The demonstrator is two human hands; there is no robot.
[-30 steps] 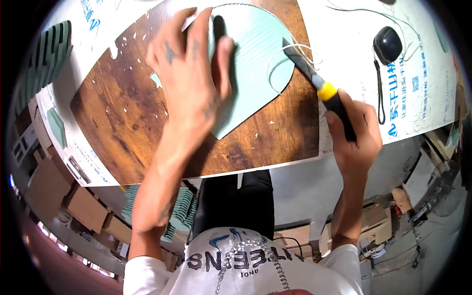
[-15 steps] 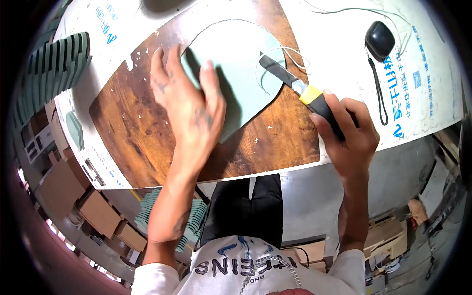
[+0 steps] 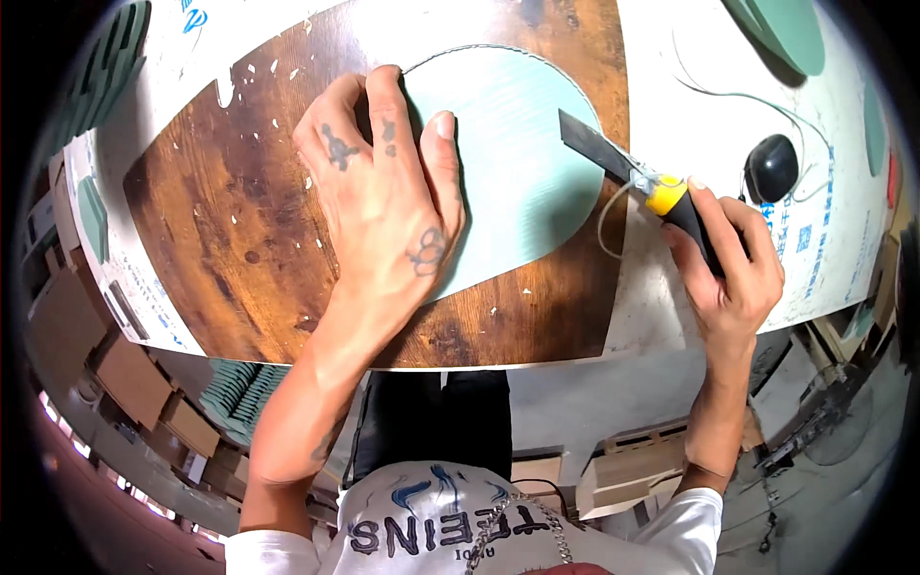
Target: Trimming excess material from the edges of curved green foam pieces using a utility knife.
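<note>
A mint-green sheet panel with a rounded far end lies on a brown wood-grain board. My left hand rests over the panel's left edge, its thumb on the green face and its fingers apart; the fingertips beyond are partly hidden. My right hand is closed round the black handle of a utility knife with a yellow collar. The knife's broad blade points left across the panel's right edge. A thin pale strip curls beside the blade and collar, along that edge.
A black rounded device with a cord lies on the white tabletop to the right. Other green pieces are at the far right, and a stack of green slats stands at far left. Pale scraps dot the board. Cardboard boxes sit below.
The view has shifted. My left hand has come down onto the panel's left edge. The knife has moved right to the panel's edge, and the loose strip now hangs lower, beside the collar.
</note>
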